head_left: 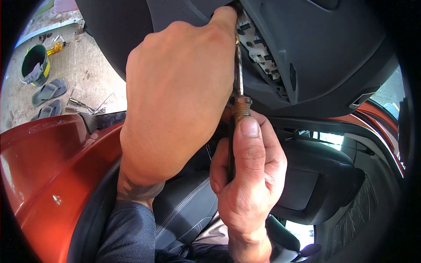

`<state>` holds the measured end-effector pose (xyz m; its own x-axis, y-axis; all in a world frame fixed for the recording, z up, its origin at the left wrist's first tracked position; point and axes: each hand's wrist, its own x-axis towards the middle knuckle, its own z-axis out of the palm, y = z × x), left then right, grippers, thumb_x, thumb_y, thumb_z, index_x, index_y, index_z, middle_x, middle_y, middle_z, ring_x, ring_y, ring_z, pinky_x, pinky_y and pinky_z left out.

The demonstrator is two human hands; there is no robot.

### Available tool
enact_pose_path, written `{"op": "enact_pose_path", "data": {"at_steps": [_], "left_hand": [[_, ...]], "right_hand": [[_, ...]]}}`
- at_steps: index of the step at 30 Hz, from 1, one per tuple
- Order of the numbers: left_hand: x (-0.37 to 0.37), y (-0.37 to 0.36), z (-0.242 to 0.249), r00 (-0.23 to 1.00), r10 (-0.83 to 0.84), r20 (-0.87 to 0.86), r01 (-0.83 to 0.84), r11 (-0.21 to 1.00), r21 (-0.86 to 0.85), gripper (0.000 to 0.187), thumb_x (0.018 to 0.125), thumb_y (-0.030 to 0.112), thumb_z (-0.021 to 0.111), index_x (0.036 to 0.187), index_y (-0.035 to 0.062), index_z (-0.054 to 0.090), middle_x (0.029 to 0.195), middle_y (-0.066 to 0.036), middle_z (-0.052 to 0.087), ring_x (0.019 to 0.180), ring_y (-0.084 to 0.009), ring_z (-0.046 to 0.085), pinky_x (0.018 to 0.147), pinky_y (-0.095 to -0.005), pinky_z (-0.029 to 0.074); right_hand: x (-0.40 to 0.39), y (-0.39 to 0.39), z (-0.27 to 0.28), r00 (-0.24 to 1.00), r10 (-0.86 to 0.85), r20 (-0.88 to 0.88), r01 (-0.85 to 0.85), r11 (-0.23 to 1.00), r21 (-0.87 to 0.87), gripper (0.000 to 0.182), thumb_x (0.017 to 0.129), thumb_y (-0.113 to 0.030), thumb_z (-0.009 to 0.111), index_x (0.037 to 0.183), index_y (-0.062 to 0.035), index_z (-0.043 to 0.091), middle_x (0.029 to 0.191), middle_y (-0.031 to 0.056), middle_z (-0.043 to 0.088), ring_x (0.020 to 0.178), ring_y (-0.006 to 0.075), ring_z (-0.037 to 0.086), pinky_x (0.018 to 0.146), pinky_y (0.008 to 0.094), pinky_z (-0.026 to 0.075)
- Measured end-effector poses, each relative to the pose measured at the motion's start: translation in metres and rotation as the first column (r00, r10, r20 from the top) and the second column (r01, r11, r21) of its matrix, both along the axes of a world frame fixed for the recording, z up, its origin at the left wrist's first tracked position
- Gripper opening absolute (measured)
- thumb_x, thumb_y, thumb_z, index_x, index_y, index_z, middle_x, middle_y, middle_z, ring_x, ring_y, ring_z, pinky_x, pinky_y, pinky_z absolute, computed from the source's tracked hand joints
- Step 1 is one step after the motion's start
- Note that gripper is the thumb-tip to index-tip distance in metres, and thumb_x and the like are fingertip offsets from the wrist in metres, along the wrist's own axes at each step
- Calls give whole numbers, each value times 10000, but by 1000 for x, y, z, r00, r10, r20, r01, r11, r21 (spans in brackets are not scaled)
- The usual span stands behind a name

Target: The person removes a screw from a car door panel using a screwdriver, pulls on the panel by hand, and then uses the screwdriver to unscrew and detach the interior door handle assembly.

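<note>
Left hand [180, 92] at panel [329, 57]; right grip [250, 171] encloses screwdriver [241, 104].

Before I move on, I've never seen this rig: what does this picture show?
There's no machine: these are a person's bare hands. The only picture comes from a camera worn on the head, looking forward and down. The right hand grips a screwdriver beside a slot in a dark car trim panel. The left hand reaches to the slot's upper end; what it grips, if anything, is hidden. Outside, on the ground, are flip-flops, metal tools and a bucket with a grey cloth.
</note>
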<state>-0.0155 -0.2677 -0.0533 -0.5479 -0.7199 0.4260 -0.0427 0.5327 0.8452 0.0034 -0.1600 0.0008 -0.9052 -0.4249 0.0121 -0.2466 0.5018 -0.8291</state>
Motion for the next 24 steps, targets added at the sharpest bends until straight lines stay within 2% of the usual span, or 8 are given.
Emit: {"op": "enact_pose_path", "data": {"at_steps": [2,6,8,11,14,19,24], "left_hand": [[-6,2,-8,998,61,-6,-61,998,-17,376,820,40,501,1178,119,585,765,-214,639,735,-418,609,680,-513,459],[-5,1,-6,999,48,1,-48,999,14,393,807,38,510,1186,116,577,736,-210,633,716,-415,613,657,-506,465],[3,-1,4,999,46,19,-47,999,7,406,798,38,519,1193,118,572,724,-212,629,710,-414,615,647,-504,466],[22,-8,24,993,-115,-16,116,988,97,463,774,39,548,1229,123,545,700,-215,623,708,-412,618,641,-501,474],[20,-8,21,985,-153,80,145,985,91,525,757,36,571,1269,140,518,701,-223,622,714,-416,622,647,-498,484],[10,-4,4,997,-65,34,65,998,21,542,759,35,571,1285,150,504,717,-229,623,724,-419,622,657,-500,486],[2,-6,-6,990,-9,138,13,999,-35,560,761,34,572,1301,160,489,733,-235,625,733,-423,622,667,-502,489]], "right_hand": [[0,-1,-3,1000,-2,-5,2,1000,-13,402,999,-313,440,1057,59,580,460,9,418,338,59,295,341,210,233],[2,-3,-2,1000,-7,0,7,1000,-30,406,1001,-316,431,1061,56,581,458,5,414,339,62,298,341,214,232],[3,-7,2,995,-51,84,54,998,-30,410,1004,-326,416,1057,46,580,454,2,399,342,69,292,350,217,236],[4,-10,6,989,-53,137,57,998,-25,414,1005,-337,406,1043,37,580,447,1,380,349,74,285,360,218,241],[1,-12,1,993,-52,104,56,998,-30,405,1005,-336,404,1024,27,582,459,2,384,358,75,284,368,217,244],[-2,-10,-4,992,-44,120,54,996,-74,413,1008,-346,398,1062,22,575,482,14,403,365,71,290,367,216,242],[-5,-13,0,990,2,142,10,996,-83,421,1004,-357,400,1070,22,570,456,16,379,363,77,282,371,220,238]]}}
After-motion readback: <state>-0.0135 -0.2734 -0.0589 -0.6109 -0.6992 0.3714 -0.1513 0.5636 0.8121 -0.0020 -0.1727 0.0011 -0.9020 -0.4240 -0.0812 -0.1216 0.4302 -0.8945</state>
